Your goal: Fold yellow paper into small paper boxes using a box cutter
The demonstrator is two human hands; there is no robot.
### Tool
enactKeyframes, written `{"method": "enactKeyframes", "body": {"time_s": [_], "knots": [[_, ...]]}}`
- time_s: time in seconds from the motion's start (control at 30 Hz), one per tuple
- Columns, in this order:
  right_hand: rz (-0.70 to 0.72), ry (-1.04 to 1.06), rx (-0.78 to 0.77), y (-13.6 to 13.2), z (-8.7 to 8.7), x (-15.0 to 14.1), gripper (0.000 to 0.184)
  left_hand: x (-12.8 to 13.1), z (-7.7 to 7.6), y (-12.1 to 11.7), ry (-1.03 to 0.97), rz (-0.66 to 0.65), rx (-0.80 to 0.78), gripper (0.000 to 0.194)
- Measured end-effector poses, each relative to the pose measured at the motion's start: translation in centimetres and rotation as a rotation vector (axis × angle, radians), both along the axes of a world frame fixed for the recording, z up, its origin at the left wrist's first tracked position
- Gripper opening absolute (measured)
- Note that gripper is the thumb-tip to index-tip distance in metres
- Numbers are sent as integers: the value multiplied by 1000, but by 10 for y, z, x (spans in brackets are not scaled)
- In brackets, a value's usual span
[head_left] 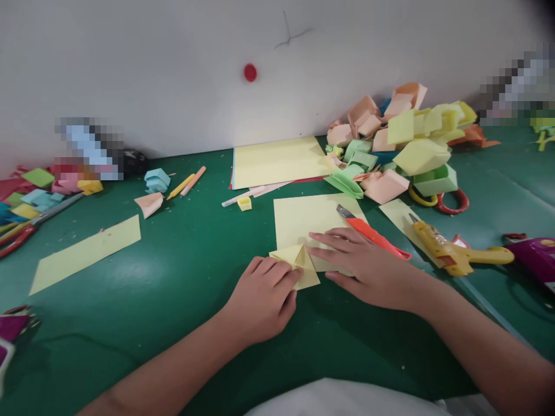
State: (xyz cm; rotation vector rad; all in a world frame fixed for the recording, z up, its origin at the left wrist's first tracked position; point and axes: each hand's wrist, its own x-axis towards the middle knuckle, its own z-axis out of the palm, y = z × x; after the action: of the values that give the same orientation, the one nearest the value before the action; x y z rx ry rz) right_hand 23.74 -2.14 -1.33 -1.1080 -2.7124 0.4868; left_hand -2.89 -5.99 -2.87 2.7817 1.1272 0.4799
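Observation:
My left hand (262, 297) has its fingers curled together over a small folded piece of pale yellow paper (310, 276), pressing it against the green table. Triangular creases show on the piece, and part of it is hidden under the fingers. My right hand (366, 268) lies flat with fingers spread, its fingertips beside the folded piece and over a larger pale yellow sheet (299, 219). Just beyond that hand, a utility knife (373, 236) with an orange-red handle rests partly on the sheet.
A heap of folded paper shapes (401, 153) stands at the back right, near scissors (453, 202). A yellow glue gun (451, 251) lies on a paper strip (401, 219). Stacked sheets (277, 162) sit against the white partition (182, 69). Another strip (89, 251) is at left.

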Motion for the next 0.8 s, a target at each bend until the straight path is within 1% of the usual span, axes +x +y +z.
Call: {"method": "enactKeyframes", "body": {"time_s": [0.03, 0.1, 0.2, 0.3, 0.47, 0.6, 0.7, 0.8], "knots": [[-5, -13, 18, 1, -2, 0, 48, 0, 0, 0, 2, -1, -5, 30], [5, -21, 37, 1, -4, 0, 43, 0, 0, 0, 3, 0, -10, 30], [35, 0, 39, 1, 0, 1, 35, 1, 1, 0, -1, 4, -6, 29], [18, 9, 32, 0, 3, 0, 32, 1, 1, 1, -1, 0, -4, 29], [-81, -29, 89, 7, -5, -5, 38, 0, 1, 2, 2, -6, -10, 31], [-106, -42, 104, 13, -10, -10, 38, 0, 2, 2, -8, -10, 5, 31], [-65, -40, 97, 12, -12, -16, 46, 0, 1, 2, -2, -7, 23, 29], [29, -57, 93, 7, -12, -23, 51, -2, 0, 3, -10, -21, 65, 24]]}}
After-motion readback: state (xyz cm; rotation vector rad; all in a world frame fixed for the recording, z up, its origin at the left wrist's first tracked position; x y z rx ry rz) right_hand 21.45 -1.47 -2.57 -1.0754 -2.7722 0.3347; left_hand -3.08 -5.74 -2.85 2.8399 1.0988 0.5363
